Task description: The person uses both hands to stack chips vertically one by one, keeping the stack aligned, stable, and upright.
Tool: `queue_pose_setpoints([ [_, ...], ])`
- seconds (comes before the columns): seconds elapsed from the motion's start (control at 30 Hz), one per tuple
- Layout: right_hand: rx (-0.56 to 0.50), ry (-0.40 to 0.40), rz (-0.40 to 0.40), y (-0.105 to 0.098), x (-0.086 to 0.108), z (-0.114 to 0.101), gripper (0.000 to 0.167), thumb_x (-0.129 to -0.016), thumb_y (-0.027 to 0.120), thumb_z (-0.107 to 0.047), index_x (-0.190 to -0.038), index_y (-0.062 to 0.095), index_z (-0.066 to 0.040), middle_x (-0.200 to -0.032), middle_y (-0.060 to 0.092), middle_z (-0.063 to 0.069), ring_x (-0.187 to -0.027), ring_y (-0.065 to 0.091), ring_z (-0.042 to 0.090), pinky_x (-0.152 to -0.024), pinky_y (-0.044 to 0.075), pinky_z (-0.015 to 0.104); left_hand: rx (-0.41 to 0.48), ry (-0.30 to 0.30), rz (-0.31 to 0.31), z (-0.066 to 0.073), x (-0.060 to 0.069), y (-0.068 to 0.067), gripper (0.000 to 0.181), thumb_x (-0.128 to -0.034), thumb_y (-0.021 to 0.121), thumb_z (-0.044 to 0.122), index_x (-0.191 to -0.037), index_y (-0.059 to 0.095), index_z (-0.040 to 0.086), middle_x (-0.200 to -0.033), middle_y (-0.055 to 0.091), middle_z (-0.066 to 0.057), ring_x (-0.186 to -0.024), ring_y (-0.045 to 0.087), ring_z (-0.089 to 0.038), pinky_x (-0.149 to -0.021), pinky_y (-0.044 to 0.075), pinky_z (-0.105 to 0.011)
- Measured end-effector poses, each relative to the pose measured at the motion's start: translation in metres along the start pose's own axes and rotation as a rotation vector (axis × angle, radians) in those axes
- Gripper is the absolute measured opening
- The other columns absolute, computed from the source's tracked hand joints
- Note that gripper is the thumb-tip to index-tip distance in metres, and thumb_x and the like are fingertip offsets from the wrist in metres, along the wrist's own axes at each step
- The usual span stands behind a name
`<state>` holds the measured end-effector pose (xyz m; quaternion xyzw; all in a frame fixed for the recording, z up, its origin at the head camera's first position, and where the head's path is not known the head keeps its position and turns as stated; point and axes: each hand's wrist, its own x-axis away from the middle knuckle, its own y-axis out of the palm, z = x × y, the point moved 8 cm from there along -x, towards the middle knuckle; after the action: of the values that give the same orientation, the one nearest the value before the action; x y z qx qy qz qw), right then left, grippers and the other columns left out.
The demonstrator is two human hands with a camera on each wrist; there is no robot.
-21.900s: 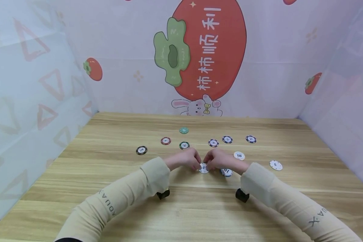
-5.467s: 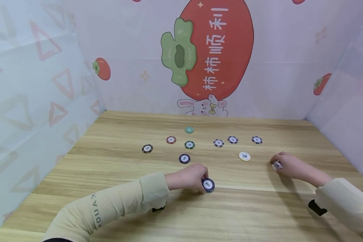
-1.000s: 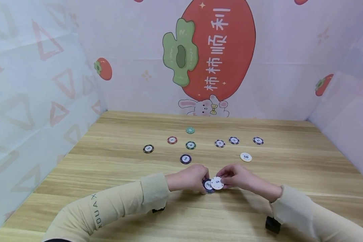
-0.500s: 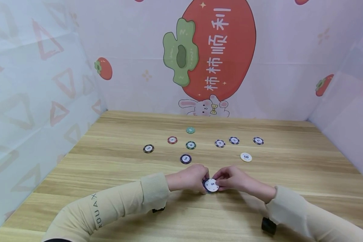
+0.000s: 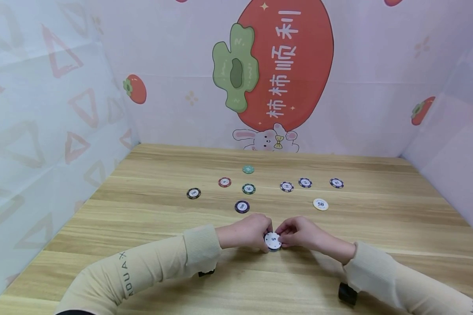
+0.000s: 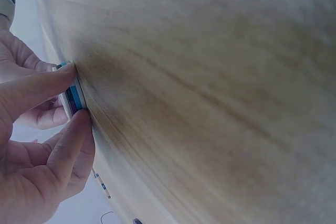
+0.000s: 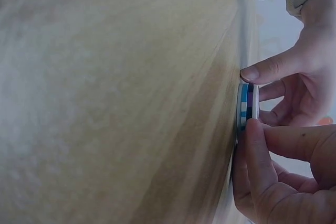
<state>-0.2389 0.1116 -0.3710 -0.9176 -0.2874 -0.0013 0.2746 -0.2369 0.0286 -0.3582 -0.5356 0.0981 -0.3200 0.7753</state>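
A small stack of poker chips (image 7: 243, 109) sits on the table, its white, blue and dark edges layered in the wrist views. On top lies a white poker chip (image 5: 272, 240) marked 5, covering the purple 500 chip and lined up with the stack. From the left, my left hand (image 5: 248, 231) grips the stack between thumb and fingers. My right hand (image 5: 305, 234) pinches the right edge of the white chip from the other side. In the left wrist view, fingertips of both hands touch the chip stack (image 6: 76, 97).
Farther back lie single chips: a purple 500 chip (image 5: 242, 206), a black 100 chip (image 5: 193, 193), a red chip (image 5: 224, 182), green chips (image 5: 248, 189), several blue 10 chips (image 5: 286, 187) and a white 50 chip (image 5: 320, 204). Printed cloth walls (image 5: 173, 118) enclose the wooden table.
Earlier my right hand took the white 5 chip from the table's right side and brought it over the stack. It has just slid left into line with the stack; my left hand stays still.
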Motion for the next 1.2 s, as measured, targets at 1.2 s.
queue_pose_setpoints([
  [1.2,0.524,-0.215,0.155,-0.064,-0.017,0.005,0.024,-0.080,0.066,-0.006,-0.102,0.062,0.002,-0.104,0.063,0.016,-0.100,0.057,0.033,-0.086,0.044,0.046,-0.003,-0.039,-0.017,-0.003,-0.002,0.003,0.031,-0.0678,0.080,0.018,-0.091,0.061,0.009,-0.077,0.053,0.006,-0.071,0.048,-0.006,-0.067,0.041,-0.018],
])
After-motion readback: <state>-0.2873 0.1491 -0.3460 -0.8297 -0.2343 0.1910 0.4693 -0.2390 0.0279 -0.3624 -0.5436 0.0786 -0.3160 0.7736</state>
